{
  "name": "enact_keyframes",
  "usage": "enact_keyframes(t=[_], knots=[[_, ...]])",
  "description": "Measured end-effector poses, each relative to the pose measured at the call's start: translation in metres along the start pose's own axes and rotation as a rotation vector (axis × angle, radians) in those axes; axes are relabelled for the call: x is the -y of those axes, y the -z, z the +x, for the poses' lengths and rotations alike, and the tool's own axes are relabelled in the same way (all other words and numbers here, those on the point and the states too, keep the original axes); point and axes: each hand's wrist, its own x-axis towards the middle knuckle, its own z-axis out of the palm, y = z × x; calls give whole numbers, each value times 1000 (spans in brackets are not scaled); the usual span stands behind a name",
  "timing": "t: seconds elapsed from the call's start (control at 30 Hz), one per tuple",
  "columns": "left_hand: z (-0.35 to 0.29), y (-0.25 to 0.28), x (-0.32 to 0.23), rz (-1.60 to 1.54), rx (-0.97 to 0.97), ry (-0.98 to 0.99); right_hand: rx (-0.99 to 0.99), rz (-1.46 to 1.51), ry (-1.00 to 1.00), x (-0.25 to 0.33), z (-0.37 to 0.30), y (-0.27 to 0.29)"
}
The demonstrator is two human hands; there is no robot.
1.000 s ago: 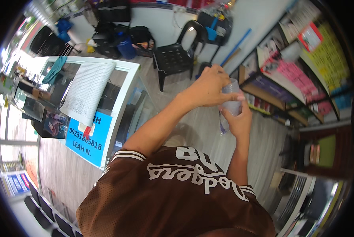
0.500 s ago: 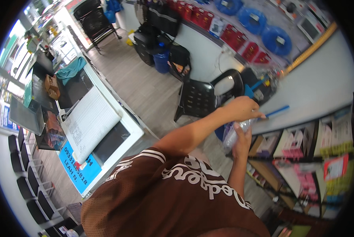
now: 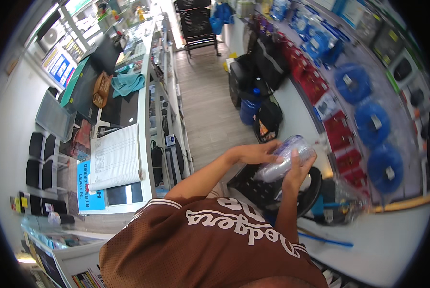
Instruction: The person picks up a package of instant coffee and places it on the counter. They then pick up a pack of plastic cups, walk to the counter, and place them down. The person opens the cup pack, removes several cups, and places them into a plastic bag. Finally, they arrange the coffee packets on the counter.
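A clear, shiny plastic-wrapped bundle [image 3: 283,162] with a purplish tint is held out in front of my body; what lies inside cannot be made out. My right hand [image 3: 297,169] wraps round its right side, thumb up across the front. On the other side, my left hand [image 3: 262,153] has its fingers bent against the bundle's upper left edge. Both hands are closed on it. Below the bundle stands a black plastic chair [image 3: 246,177], partly hidden by my arms.
A white-edged counter [image 3: 146,129] to the left carries an open ledger [image 3: 115,156] and a teal cloth [image 3: 128,84]. Along the right wall hang red packets [image 3: 339,137] and blue coils [image 3: 372,122]. Black bags [image 3: 268,117] and a blue water jug [image 3: 249,109] stand farther off.
My view has swung round, away from the shelves and toward the aisle. Both hands still have the bundle; my left hand has come from above the bundle's top to its left side.
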Motion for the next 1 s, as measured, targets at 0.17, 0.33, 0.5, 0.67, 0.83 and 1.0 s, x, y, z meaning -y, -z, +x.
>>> enact_keyframes(t=[0.17, 0.33, 0.5, 0.67, 0.83, 1.0], knots=[[1, 128, 28, -253, 151, 200, 199, 24, 103, -45, 84, -85], [21, 308, 62, -651, -457, 56, 526, -592, 213, -114, 131, -212], [55, 474, 62, -888, -833, -312, 723, -678, -80, -175, 179, -358], [98, 563, 9, -1160, -899, -648, 717, -236, -271, -232, 252, -481], [142, 644, -35, -971, -870, -530, 737, -81, -144, -251, 314, -579], [177, 738, -49, -722, -970, -505, 692, 165, -464, -295, 393, -631]])
